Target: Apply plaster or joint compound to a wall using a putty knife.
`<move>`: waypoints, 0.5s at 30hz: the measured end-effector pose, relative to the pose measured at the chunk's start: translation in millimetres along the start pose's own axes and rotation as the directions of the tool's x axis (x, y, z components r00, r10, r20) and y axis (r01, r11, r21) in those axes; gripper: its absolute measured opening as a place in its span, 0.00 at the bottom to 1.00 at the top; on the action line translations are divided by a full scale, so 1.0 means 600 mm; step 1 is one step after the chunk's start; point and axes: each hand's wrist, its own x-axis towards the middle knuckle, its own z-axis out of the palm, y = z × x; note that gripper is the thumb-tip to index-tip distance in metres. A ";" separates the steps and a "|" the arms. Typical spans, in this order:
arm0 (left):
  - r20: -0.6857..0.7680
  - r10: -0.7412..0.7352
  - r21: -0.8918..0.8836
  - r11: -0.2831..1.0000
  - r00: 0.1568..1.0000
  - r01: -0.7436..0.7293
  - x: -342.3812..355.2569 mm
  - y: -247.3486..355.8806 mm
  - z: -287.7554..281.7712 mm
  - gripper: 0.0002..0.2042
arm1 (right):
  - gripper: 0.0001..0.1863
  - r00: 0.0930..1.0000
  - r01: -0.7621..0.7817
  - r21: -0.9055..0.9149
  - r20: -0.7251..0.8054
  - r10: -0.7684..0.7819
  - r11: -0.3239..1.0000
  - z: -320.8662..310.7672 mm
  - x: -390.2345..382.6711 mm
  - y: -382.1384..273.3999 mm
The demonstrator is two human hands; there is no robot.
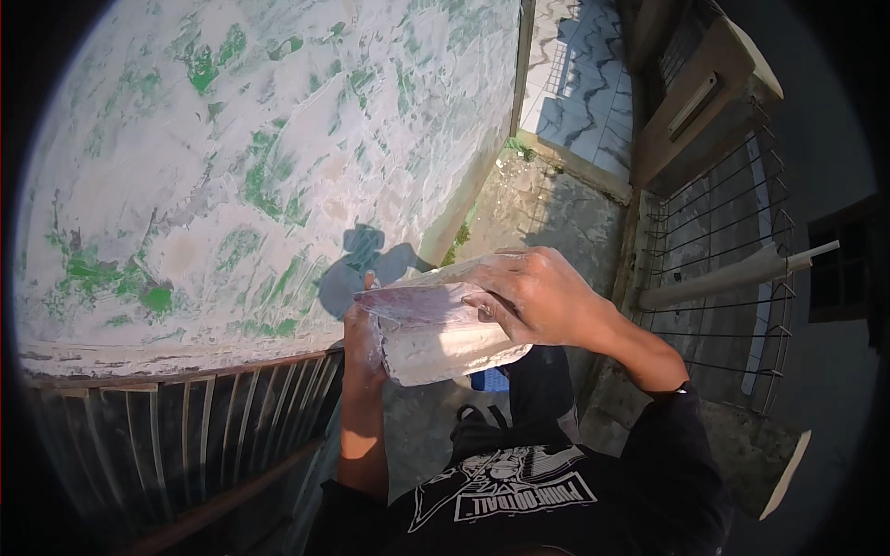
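Note:
In front of my body I hold a white, putty-smeared rectangular object [454, 352], its upper part pinkish and filmy; I cannot make out exactly what it is. My left hand [362, 343] is closed on its left end, with a fingertip showing above the top. My right hand [528, 296] grips it from the upper right, fingers bent over the top and thumb against the pinkish part. Both hands are dusted with white. Just beyond them is a patchy white-and-green wall [185, 148], with my shadow on its lower right.
A metal railing [204, 435] runs below the wall at lower left. A concrete path [556, 213] leads to veined tiles [575, 93]. On the right are a wire grid [714, 195], a pale pole [705, 283] and a tan board [695, 120]. My sandalled foot [491, 378] shows below the object.

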 end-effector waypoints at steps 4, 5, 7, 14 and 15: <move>-0.026 0.016 0.108 0.994 1.000 -0.013 0.039 0.109 0.158 0.17 | 0.13 0.991 -0.022 0.029 -0.131 0.026 0.999 -0.222 0.094 0.005; -0.022 0.017 0.129 0.992 1.000 -0.014 0.043 0.130 0.183 0.17 | 0.14 0.995 -0.012 -0.049 -0.101 0.007 0.999 -0.257 0.115 -0.003; -0.011 0.027 0.140 0.990 1.000 -0.025 0.037 0.172 0.236 0.17 | 0.17 0.998 -0.011 -0.234 0.061 0.026 0.972 -0.312 0.151 -0.028; -0.119 0.029 0.026 0.999 0.992 -0.026 0.003 0.238 0.293 0.15 | 0.16 0.994 0.038 -0.308 0.108 -0.004 0.951 -0.366 0.180 -0.081; -0.114 0.016 0.012 1.000 0.993 -0.014 -0.007 0.253 0.302 0.16 | 0.13 0.998 0.053 -0.199 0.051 -0.043 0.979 -0.376 0.187 -0.089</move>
